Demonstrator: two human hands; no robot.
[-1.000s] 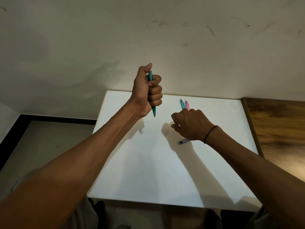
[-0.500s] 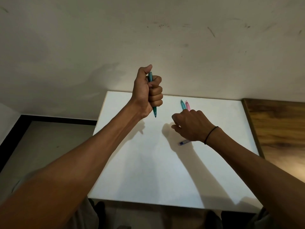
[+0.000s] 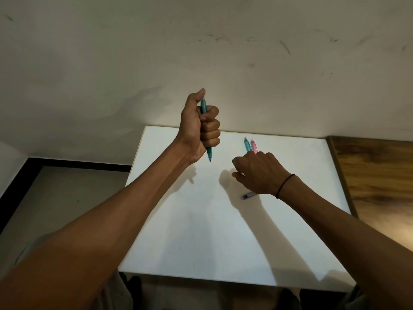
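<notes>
**1 pen in my fist, 2 on the table**

My left hand is wrapped in a full fist round 1 teal pen. I hold it upright above the far left part of the white table. My thumb lies along the pen's top end, and its tip pokes out below my little finger, pointing down and clear of the table top.

My right hand is low over the table, knuckles up and fingers curled under. I cannot tell whether it grips anything, because the back of the hand hides the fingertips. Beyond its knuckles lie 2 more pens, side by side and touching: 1 light teal pen and 1 pink pen. Their far ends point toward the wall, and their near ends run under my fingers.

1 small blue end sticks out from beneath my right wrist, flat on the table. Most of it is covered, so I cannot say what it is. I wear 1 thin black band on that wrist.

To the right of the white table, touching its edge, is 1 wooden top. A pale wall stands behind both.
</notes>
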